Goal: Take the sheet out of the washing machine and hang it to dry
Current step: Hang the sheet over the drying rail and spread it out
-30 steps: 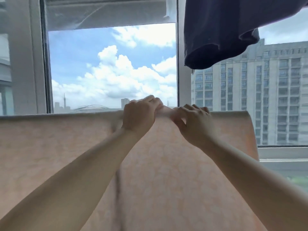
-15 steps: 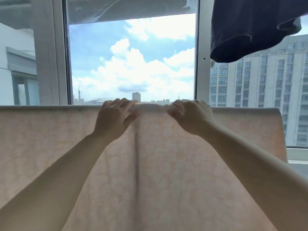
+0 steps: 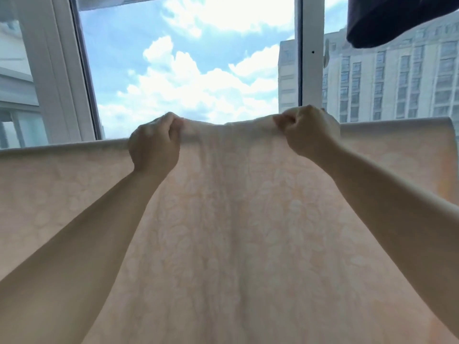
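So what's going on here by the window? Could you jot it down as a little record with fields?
place: beside a window with sky and a tall building outside
sheet: pale peach, leaf pattern, draped and hanging down
left hand: grips the sheet's top fold
right hand: grips the top fold, apart from the left
overhead: dark garment hanging at upper right

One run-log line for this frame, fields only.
stage: spreading sheet at window | left hand: grips top edge | right hand: grips top edge | sheet: draped, raised between hands | dark garment: hangs upper right
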